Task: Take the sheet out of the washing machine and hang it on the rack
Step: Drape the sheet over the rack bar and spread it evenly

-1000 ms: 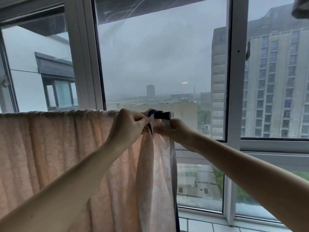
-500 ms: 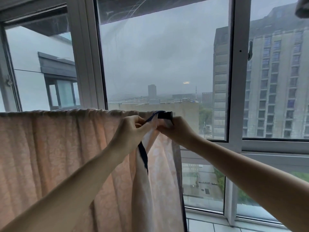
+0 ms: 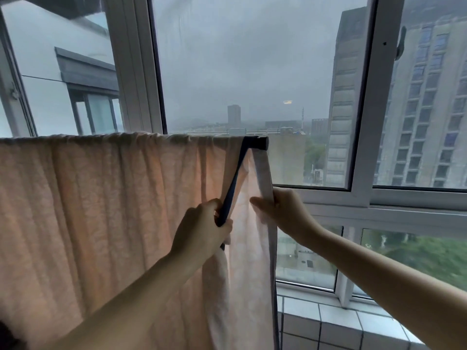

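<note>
Peach sheet (image 3: 101, 210) edges pinched by both hands.

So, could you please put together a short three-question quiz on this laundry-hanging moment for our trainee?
1. True or false: the peach sheet is already draped over the rack bar.
2. Which hand grips the sheet's dark blue edge strip? A) left hand B) right hand C) neither
3. Fill in: the right hand pinches the sheet's pale ____ edge, below the bar's end.

Key: 1 true; 2 A; 3 right
</note>
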`<state>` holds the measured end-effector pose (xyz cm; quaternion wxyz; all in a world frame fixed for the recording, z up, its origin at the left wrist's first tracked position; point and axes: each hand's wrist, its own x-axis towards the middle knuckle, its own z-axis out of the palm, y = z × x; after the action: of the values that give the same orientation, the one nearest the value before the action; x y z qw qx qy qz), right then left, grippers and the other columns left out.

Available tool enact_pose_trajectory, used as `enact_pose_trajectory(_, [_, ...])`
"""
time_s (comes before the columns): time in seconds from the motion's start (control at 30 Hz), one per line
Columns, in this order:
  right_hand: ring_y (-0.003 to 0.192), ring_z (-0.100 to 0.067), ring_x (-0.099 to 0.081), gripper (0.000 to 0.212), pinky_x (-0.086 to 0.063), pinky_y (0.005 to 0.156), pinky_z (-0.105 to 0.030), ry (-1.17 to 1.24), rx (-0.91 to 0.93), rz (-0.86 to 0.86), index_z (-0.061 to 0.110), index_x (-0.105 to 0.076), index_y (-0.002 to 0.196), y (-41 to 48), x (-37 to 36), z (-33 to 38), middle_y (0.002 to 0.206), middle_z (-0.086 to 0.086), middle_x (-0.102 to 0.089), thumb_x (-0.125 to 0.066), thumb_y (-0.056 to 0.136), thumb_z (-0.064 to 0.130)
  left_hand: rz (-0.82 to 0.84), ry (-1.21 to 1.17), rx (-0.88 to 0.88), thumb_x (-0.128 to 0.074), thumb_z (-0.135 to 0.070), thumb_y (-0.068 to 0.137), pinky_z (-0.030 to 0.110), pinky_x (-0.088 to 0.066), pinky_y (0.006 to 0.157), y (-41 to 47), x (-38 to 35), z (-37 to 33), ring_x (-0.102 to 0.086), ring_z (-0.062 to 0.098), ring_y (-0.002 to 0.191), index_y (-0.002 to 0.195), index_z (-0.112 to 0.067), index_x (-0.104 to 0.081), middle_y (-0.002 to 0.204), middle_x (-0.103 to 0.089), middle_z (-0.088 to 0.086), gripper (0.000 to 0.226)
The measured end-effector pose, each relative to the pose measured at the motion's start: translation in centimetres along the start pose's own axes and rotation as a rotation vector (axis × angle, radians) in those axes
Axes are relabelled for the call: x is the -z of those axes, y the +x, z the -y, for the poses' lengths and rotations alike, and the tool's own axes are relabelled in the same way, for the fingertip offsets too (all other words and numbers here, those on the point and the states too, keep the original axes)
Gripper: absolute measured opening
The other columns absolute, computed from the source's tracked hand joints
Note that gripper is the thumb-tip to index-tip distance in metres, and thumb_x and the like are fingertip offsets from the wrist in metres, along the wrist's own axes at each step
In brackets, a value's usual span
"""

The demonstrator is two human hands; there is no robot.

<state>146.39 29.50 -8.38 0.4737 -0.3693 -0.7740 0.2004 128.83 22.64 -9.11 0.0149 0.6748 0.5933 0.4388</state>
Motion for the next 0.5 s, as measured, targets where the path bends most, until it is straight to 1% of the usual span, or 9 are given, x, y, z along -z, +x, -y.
enact_pose_trajectory(0.03, [0.053,-0.009,-0.064,0.023,-0.049,0.052,-0.016,-0.008,-0.002,0.002,0.008,-0.065,0.07,-0.4,-0.2,-0.5,0.061,-0.004,-0.067,-0.065,0.089,0.021,0.011,-0.014,0.022,-0.068,-0.027,0.088,0.004,-0.047,0.058,-0.5,-0.4,0.3,-0.06,-0.011,0.056,0.091,-0.029,-0.055,0.073,-0.062,-0.02,0.014])
enact_pose_trajectory(0.1, [0.052,-0.005,-0.064,0.025,-0.047,0.053,-0.013,-0.011,-0.007,0.018,0.009,-0.068,0.069,-1.2,-0.8,-1.6,0.06,-0.001,-0.068,-0.064,0.09,0.022,0.017,-0.062,0.054,-0.068,-0.024,0.088,0.015,-0.055,0.063,-1.4,-0.8,0.6,-0.064,-0.006,0.058,0.093,-0.027,-0.057,0.074,-0.067,-0.014,0.012])
enact_pose_trajectory(0.13, [0.053,-0.005,-0.064,0.027,-0.046,0.053,-0.014,-0.031,-0.006,0.023,0.012,-0.068,0.068,-1.6,-1.1,-2.0,0.06,0.002,-0.068,-0.063,0.091,0.024,0.02,-0.074,0.064,-0.067,-0.022,0.088,0.019,-0.057,0.065,-1.8,-1.0,0.6,-0.065,-0.003,0.059,0.093,-0.026,-0.058,0.075,-0.067,-0.012,0.011])
enact_pose_trajectory(0.2, [0.054,-0.005,-0.064,0.031,-0.049,0.056,-0.019,-0.101,-0.011,0.033,0.014,-0.07,0.065,-2.4,-1.8,-3.1,0.058,0.004,-0.068,-0.061,0.092,0.027,0.042,-0.055,0.072,-0.065,-0.021,0.088,0.021,-0.057,0.064,-2.7,-1.4,0.7,-0.066,0.001,0.058,0.096,-0.024,-0.059,0.071,-0.065,-0.011,0.01])
enact_pose_trajectory(0.27, [0.055,-0.007,-0.064,0.032,-0.051,0.062,-0.025,-0.159,-0.021,0.049,0.014,-0.072,0.065,-3.0,-2.5,-4.1,0.059,0.004,-0.069,-0.06,0.092,0.027,0.123,0.057,0.078,-0.064,-0.022,0.088,0.018,-0.052,0.058,-3.6,-2.0,1.1,-0.063,0.002,0.055,0.09,-0.023,-0.055,0.067,-0.064,-0.01,0.009])
enact_pose_trajectory(0.33, [0.056,-0.009,-0.065,0.033,-0.052,0.064,-0.028,-0.172,-0.039,0.061,0.014,-0.072,0.065,-3.8,-3.1,-4.9,0.06,0.004,-0.07,-0.059,0.093,0.028,0.266,0.15,0.122,-0.062,-0.021,0.087,0.014,-0.043,0.05,-4.5,-2.6,2.0,-0.06,0.001,0.051,0.077,-0.018,-0.049,0.061,-0.061,-0.008,0.016])
enact_pose_trajectory(0.4, [0.057,-0.01,-0.065,0.033,-0.053,0.064,-0.029,-0.151,-0.058,0.075,0.012,-0.072,0.067,-4.5,-3.5,-5.3,0.062,0.001,-0.071,-0.058,0.093,0.026,0.422,0.1,0.21,-0.063,-0.018,0.086,0.011,-0.041,0.046,-5.5,-3.4,2.9,-0.059,-0.003,0.048,0.073,-0.015,-0.049,0.057,-0.059,-0.006,0.019])
enact_pose_trajectory(0.43, [0.057,-0.01,-0.065,0.033,-0.052,0.064,-0.028,-0.15,-0.073,0.085,0.011,-0.072,0.068,-4.8,-3.8,-5.6,0.063,0.001,-0.071,-0.058,0.094,0.026,0.463,0.072,0.241,-0.063,-0.019,0.086,0.01,-0.042,0.046,-5.9,-3.7,3.3,-0.059,-0.004,0.049,0.073,-0.015,-0.051,0.057,-0.06,-0.007,0.019])
enact_pose_trajectory(0.5, [0.057,-0.009,-0.064,0.033,-0.05,0.062,-0.025,-0.175,-0.101,0.106,0.011,-0.072,0.07,-5.7,-4.5,-6.3,0.065,0.001,-0.071,-0.057,0.094,0.026,0.487,0.038,0.263,-0.063,-0.024,0.087,0.008,-0.041,0.05,-6.8,-4.3,4.1,-0.061,-0.002,0.057,0.07,-0.015,-0.056,0.061,-0.065,-0.007,0.02])
